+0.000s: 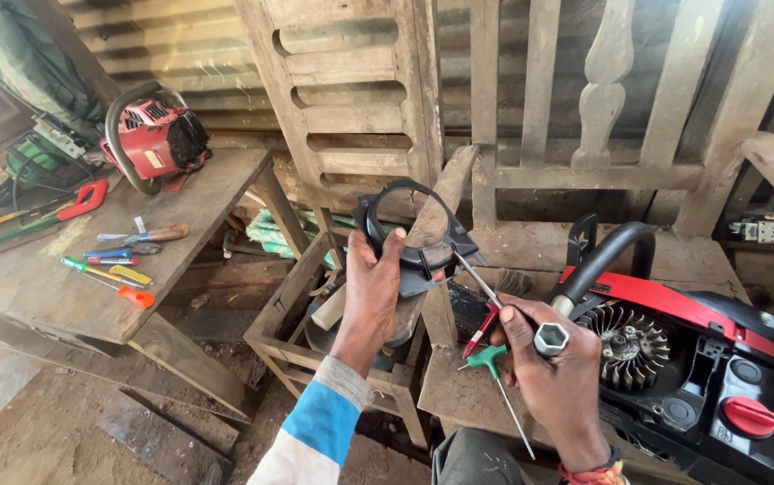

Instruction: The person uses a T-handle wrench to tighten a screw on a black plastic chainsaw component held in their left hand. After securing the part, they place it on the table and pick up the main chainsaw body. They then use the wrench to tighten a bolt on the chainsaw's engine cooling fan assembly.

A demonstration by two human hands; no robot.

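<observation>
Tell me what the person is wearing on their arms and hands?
The hands are bare: no gloves. The left hand comes out of a long sleeve with a grey ribbed cuff, then a bright blue band, then white further up the arm. The right hand has no sleeve in view, only an orange and red band around the wrist.

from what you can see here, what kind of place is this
Likely a small repair workshop for chainsaws. A red and black chainsaw sits opened up with its flywheel bare, the left hand holds a black plastic cover, and screwdrivers lie on a rough wooden workbench beside a second red saw.
</observation>
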